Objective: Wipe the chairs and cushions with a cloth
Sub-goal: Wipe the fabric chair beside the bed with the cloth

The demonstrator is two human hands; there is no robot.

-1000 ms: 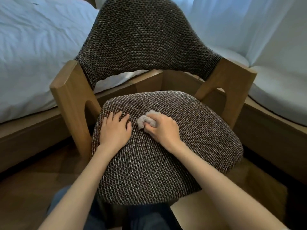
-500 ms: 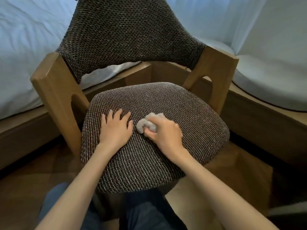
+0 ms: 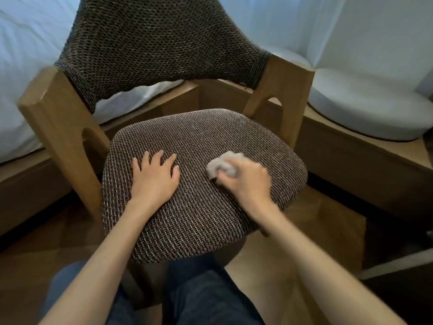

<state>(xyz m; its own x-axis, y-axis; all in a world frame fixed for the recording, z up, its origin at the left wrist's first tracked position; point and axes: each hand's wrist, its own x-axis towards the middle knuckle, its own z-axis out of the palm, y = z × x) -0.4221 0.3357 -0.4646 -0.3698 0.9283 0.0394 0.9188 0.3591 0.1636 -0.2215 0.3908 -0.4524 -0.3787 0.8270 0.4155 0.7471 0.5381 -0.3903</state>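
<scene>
A wooden armchair (image 3: 56, 127) with a brown woven backrest (image 3: 159, 43) and a matching seat cushion (image 3: 210, 137) stands in front of me. My left hand (image 3: 154, 177) lies flat on the left part of the seat, fingers spread. A small bunched grey cloth (image 3: 222, 166) is gripped in my right hand (image 3: 246, 181), which presses it onto the right part of the seat. That hand is slightly blurred.
A bed with white sheets (image 3: 23, 66) on a wooden base lies behind the chair at left. A round grey cushion (image 3: 365, 113) sits on a wooden bench (image 3: 351, 165) at right. My knees in dark trousers (image 3: 206, 292) are just below the seat's front edge.
My right hand has slid the cloth to the right across the seat, away from my left hand. The left hand has stayed flat in place. The view has shifted closer.
</scene>
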